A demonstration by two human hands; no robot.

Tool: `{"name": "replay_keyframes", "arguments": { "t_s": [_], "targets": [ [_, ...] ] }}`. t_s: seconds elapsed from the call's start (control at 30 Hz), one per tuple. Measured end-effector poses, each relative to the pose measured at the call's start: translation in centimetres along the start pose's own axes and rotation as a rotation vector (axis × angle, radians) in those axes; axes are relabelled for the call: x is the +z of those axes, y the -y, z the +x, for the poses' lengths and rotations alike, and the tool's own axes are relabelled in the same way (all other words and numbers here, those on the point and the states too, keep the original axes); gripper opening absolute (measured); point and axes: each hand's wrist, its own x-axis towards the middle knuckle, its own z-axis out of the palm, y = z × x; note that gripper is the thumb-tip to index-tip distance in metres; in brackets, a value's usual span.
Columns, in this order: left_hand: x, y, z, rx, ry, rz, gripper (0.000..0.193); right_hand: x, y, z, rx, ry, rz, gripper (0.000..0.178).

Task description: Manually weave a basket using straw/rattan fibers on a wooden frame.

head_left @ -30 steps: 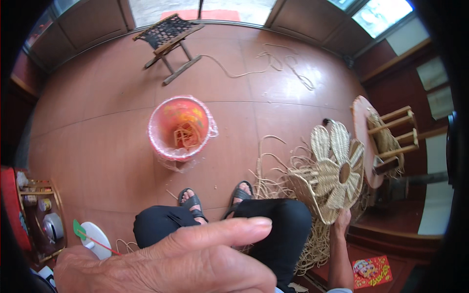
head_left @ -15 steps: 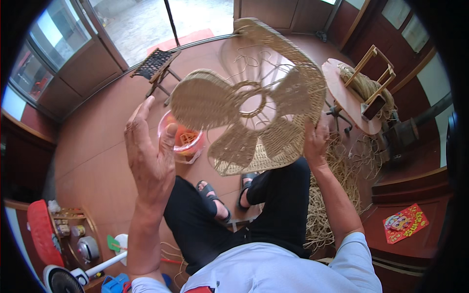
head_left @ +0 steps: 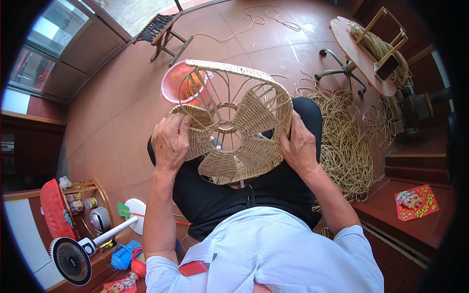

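Both hands (head_left: 170,142) (head_left: 299,146) flank the woven frame (head_left: 256,115), fingers (head_left: 184,125) gripping its edges.

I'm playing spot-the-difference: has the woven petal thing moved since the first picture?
Yes, the woven petal thing has moved left, toward the pink bucket, and now partly overlaps it.

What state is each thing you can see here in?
Woven piece: part-woven, bare ribs showing
Left hand: gripping its left edge
Right hand: gripping its right edge
Cord: heaped in loose tangles
Bucket: upright, open-topped
Stool: unfolded, standing
Fan: can't tell whether it's running
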Motion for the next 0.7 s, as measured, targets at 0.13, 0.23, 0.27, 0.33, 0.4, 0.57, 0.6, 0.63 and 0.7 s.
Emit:
{"name": "replay_keyframes", "arguments": {
  "t_s": [0.13,0.23,0.27,0.33,0.4,0.57,0.6,0.63,0.7],
  "targets": [
    [0.0,0.1,0.4,0.052,-0.006,-0.008,0.036,-2.6,0.3,0.6,0.083,0.174,-0.073,0.056],
    [-0.8,0.0,1.6,-0.031,0.071,-0.103,0.041,-4.9,0.3,1.6,0.145,0.174,0.003,0.049],
    [-1.2,0.4,1.9,-0.103,0.080,-0.216,0.043,-5.6,0.5,1.8,0.198,0.167,0.083,0.046],
    [-1.4,1.0,2.4,-0.159,0.101,-0.335,0.046,-6.7,-1.0,1.5,0.243,0.043,0.088,0.039],
    [-1.2,1.5,2.4,-0.201,0.145,-0.222,0.048,-6.9,-5.4,0.4,0.376,0.067,0.211,0.037],
    [0.2,4.7,2.7,-0.173,-0.073,-0.464,0.035,-5.7,-14.8,-2.9,0.714,0.023,0.435,0.033],
    [0.5,6.5,2.5,-0.230,-0.126,-0.568,0.030,-5.2,-18.1,-4.5,0.686,-0.018,0.431,0.032],
    [0.4,8.1,2.0,-0.306,-0.187,-0.569,0.026,-4.4,-21.2,-6.0,0.796,-0.048,0.468,0.031],
    [-0.4,10.8,1.0,-0.397,-0.309,-0.551,0.023,-2.8,-25.6,-9.4,0.942,-0.113,0.502,0.030]
  ]
}}
